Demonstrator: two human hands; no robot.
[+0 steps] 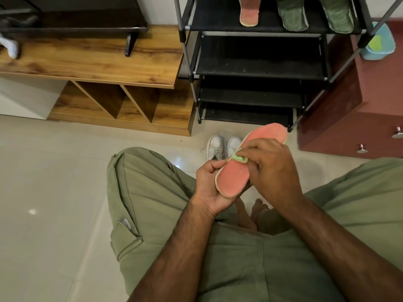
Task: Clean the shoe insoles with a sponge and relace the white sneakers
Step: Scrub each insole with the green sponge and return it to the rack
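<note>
1. Two hands are held above the lap, over green shorts (152, 192).
2. An insole (235, 177), pink side up, is gripped at its near end by the left hand (209, 184), with the fingers curled beneath it and the thumb laid on its edge.
3. A sponge (238, 157) is pinched in the right hand (270, 168) and pressed against the insole's middle.
4. White sneakers (222, 147) are set side by side on the floor, just beyond the insole and before a black rack (257, 70).
5. A second insole (248, 15) and two green insoles (294, 16) are laid on the rack's top shelf.
6. A bench (98, 62) is seen left of the rack, a cabinet (340, 110) right of it, topped by a bucket (379, 44).
</note>
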